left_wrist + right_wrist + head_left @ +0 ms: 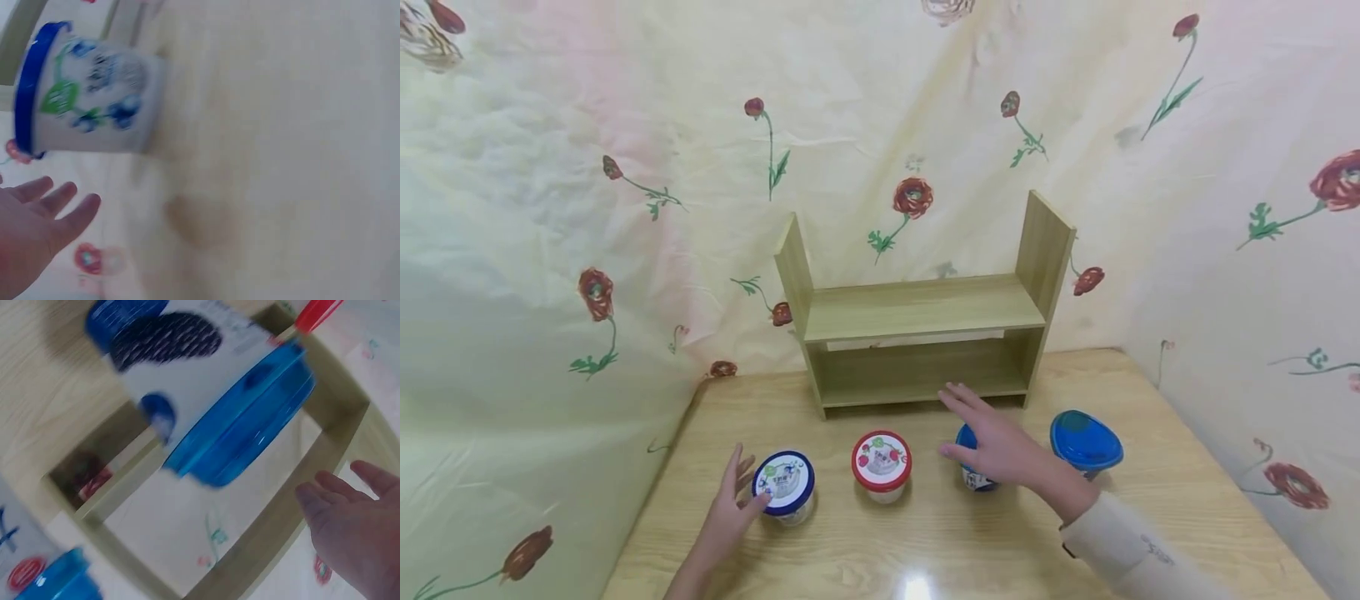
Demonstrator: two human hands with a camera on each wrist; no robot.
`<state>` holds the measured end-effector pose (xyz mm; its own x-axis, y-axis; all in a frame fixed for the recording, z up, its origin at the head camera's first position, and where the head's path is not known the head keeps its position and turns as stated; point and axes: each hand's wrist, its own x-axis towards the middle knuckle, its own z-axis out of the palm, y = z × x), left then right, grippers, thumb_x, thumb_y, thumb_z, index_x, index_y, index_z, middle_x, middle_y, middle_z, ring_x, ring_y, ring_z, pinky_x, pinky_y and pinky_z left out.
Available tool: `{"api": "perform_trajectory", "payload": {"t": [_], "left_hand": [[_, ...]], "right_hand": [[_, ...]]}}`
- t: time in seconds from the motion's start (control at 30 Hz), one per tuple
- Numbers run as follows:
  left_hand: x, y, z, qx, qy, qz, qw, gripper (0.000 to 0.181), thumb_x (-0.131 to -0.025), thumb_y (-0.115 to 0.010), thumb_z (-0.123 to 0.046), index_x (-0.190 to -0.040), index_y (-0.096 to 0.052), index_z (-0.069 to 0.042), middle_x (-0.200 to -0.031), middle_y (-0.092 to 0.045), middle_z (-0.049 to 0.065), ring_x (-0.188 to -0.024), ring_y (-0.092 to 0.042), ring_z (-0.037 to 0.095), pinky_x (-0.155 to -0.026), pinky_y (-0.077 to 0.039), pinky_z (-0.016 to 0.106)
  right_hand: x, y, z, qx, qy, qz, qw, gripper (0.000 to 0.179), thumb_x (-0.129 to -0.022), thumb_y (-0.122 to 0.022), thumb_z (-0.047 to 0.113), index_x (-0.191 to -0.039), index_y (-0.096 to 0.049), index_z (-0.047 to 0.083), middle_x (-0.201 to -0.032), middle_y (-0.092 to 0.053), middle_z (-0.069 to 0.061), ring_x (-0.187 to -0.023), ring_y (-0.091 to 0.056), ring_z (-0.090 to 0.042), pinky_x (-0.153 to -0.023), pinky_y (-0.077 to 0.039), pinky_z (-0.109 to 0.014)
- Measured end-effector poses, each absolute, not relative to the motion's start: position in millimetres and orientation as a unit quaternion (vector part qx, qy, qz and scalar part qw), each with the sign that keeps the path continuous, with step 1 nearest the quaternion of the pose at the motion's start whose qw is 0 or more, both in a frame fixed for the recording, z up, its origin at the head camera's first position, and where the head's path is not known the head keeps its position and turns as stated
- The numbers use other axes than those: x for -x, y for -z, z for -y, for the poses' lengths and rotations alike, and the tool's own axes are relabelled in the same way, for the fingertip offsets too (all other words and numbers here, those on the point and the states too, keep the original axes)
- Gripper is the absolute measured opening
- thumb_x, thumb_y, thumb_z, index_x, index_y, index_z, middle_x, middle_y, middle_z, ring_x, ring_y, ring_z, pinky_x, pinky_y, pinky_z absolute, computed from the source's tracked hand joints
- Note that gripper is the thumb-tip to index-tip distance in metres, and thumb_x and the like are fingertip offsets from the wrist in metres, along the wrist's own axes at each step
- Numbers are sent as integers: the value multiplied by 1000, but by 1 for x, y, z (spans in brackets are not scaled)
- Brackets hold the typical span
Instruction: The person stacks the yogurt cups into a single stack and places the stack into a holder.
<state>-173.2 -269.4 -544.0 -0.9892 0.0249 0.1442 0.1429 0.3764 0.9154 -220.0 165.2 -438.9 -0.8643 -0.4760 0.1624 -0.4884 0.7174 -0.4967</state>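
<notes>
Head view is showing the work at what looks like an early stage: four lidded tubs are standing on the table (880, 550), and neither hand is gripping or lifting one. Ahead of both hands a wooden two-tier shelf (925, 304) is standing, with no tub visible on it. Just right of the left hand (727, 510), the dark-blue-lidded tub (785, 483) is sitting upright; beneath the right hand (1002, 443), the bright-blue tub (977, 479) is standing partly covered from above. Between the hands a red-lidded tub (882, 460) is resting, and just beyond the right wrist, on its outer side, another blue-lidded tub (1086, 442) is waiting untouched. Taking hold of the two nearest tubs seems to be what is left first, with any lifting remaining after that. The left hand is lying open, fingers apart and bent only slightly; its thumb is overlapping the lid's edge from above, so whether it is touching cannot be told, while the left wrist view is showing its fingers apart from the tub. The right hand is hovering wide open and holding nothing, its fingers extended and, in the right wrist view, clear of the lid.
</notes>
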Motion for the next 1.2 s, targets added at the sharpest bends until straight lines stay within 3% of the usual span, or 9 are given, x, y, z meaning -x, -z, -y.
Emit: {"api": "perform_trajectory", "payload": {"t": [0.13,0.2,0.37,0.43,0.73,1.2], "left_hand": [[169,561,260,28,601,798,38,111,-84,-81,-7,-162,-2,-7,-156,-26,35,-141,-31,52,-106,-44,33],[168,566,254,23,609,792,36,116,-80,-85,-5,-161,-1,-6,-156,-25,36,-141,-32,51,-105,-44,30],[169,571,247,2,590,806,41,120,-76,-89,-12,-162,-6,-10,-157,-26,31,-142,-29,52,-114,-29,59],[171,571,245,-11,583,812,42,119,-75,-91,-16,-162,-9,-12,-157,-28,29,-143,-28,50,-115,-24,64],[181,580,241,-29,597,799,59,110,-70,-92,-17,-157,-25,-6,-151,-39,25,-139,-36,42,-115,-24,62],[189,590,238,-22,643,760,88,104,-70,-89,-4,-155,-29,-3,-148,-44,24,-136,-39,38,-114,-25,56]], "right_hand": [[216,442,-150,-256,-329,909,-17,88,-92,-67,54,-160,-28,15,-166,-23,-8,-149,-24,-36,-114,-31,-61],[213,445,-142,-251,-353,901,-34,89,-91,-70,52,-161,-26,18,-166,-22,-4,-149,-25,-35,-115,-30,-60],[211,458,-121,-243,-385,888,-65,92,-88,-78,40,-161,-26,22,-166,-22,-3,-150,-24,-37,-114,-31,-63],[211,463,-116,-241,-390,886,-71,92,-87,-80,38,-161,-27,20,-166,-24,-5,-149,-24,-39,-113,-31,-65],[218,485,-101,-191,-451,864,-114,89,-86,-81,35,-159,-31,17,-161,-31,-13,-136,-43,-48,-103,-45,-62],[232,516,-80,-162,-511,829,-157,106,-77,-90,25,-159,-25,9,-153,-40,-19,-137,-39,-44,-108,-38,-64]]}}
